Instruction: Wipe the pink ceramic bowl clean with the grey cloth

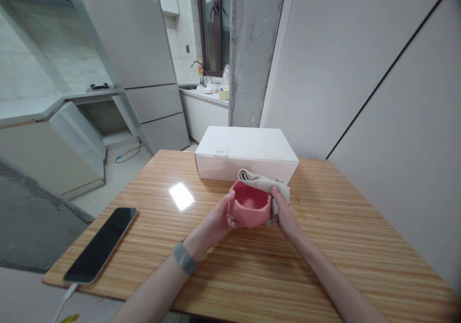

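Left grip (216,217), right grip (285,213) around pink bowl (249,207)

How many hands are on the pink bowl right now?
2. The left hand holds the bowl from its left side; the right hand holds a cloth against the bowl's right side. No other hands show in view.

Pink bowl (249,207), beige cloth (261,180), white box (245,152), tan wooden tabletop (324,246) with orange stripes
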A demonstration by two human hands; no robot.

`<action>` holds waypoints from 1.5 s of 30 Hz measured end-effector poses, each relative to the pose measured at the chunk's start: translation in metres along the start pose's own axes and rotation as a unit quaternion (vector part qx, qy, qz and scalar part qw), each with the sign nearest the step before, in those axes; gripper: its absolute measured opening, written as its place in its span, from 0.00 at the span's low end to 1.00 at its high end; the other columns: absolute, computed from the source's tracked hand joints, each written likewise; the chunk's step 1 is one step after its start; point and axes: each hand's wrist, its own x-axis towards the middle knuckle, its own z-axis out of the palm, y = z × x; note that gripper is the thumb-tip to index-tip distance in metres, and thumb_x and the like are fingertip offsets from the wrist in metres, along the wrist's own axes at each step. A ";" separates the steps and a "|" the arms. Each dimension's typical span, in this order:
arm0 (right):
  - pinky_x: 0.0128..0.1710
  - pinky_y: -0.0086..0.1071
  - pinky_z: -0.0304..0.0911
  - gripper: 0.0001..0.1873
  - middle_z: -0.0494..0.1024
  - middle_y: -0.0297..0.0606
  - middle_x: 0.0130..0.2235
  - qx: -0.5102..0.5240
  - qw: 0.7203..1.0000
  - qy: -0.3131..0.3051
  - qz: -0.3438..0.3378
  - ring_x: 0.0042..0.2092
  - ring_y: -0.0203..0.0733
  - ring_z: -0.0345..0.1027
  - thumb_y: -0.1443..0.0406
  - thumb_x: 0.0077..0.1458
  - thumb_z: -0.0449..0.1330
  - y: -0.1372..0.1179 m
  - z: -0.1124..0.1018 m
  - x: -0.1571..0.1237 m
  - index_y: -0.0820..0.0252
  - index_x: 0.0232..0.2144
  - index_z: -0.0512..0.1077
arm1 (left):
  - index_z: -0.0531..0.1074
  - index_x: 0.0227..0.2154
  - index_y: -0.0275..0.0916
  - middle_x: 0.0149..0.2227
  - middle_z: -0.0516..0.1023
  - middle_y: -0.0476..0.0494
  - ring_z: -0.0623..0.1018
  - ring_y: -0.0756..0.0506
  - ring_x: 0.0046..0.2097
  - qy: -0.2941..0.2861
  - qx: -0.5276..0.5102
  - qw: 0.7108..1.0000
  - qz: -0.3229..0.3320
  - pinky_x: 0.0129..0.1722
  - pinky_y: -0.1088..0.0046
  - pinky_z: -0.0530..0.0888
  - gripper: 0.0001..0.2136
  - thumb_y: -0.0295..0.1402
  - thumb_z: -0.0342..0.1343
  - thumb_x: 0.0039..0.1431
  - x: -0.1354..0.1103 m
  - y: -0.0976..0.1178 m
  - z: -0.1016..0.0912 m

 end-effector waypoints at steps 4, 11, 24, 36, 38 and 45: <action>0.57 0.42 0.64 0.23 0.83 0.36 0.42 0.035 0.998 -0.022 0.056 0.56 0.52 0.69 0.46 0.47 0.65 -0.005 -0.005 0.002 0.54 0.38 0.79 | 0.75 0.47 0.32 0.39 0.81 0.35 0.80 0.43 0.34 -0.036 0.011 0.997 -0.073 0.29 0.71 0.77 0.24 0.49 0.49 0.62 0.000 -0.002 -0.008; 0.54 0.43 0.66 0.24 0.84 0.39 0.36 0.047 0.985 -0.105 0.126 0.50 0.56 0.74 0.44 0.44 0.67 -0.015 0.003 -0.006 0.57 0.32 0.80 | 0.77 0.41 0.34 0.33 0.82 0.43 0.78 0.48 0.29 0.005 -0.025 0.993 -0.112 0.31 0.75 0.76 0.19 0.46 0.56 0.58 0.003 -0.004 -0.010; 0.58 0.44 0.62 0.26 0.83 0.36 0.43 -0.053 0.997 0.034 -0.035 0.54 0.54 0.71 0.44 0.41 0.68 -0.012 0.011 -0.011 0.52 0.38 0.80 | 0.71 0.52 0.34 0.52 0.77 0.37 0.77 0.43 0.50 -0.027 -0.050 0.998 -0.001 0.43 0.70 0.77 0.18 0.37 0.52 0.63 0.003 -0.004 -0.006; 0.52 0.45 0.67 0.23 0.84 0.38 0.38 0.030 0.993 -0.064 0.093 0.46 0.55 0.75 0.46 0.45 0.67 -0.015 -0.002 -0.004 0.57 0.35 0.79 | 0.75 0.37 0.33 0.25 0.78 0.45 0.75 0.48 0.23 -0.025 -0.008 0.995 -0.094 0.23 0.74 0.74 0.20 0.48 0.51 0.60 0.010 -0.013 -0.016; 0.54 0.45 0.65 0.22 0.84 0.36 0.39 0.042 0.994 -0.063 0.084 0.48 0.54 0.75 0.47 0.46 0.67 -0.014 0.000 -0.003 0.56 0.36 0.79 | 0.76 0.39 0.33 0.27 0.80 0.44 0.76 0.48 0.25 -0.015 -0.012 0.997 -0.069 0.24 0.73 0.74 0.20 0.47 0.51 0.60 0.010 -0.013 -0.015; 0.61 0.46 0.56 0.21 0.81 0.35 0.48 0.029 1.000 -0.004 -0.001 0.56 0.52 0.69 0.52 0.48 0.68 0.005 -0.003 0.004 0.54 0.43 0.77 | 0.74 0.46 0.33 0.40 0.81 0.40 0.80 0.46 0.36 0.049 -0.022 0.999 0.005 0.32 0.72 0.79 0.17 0.39 0.52 0.61 0.008 -0.010 -0.007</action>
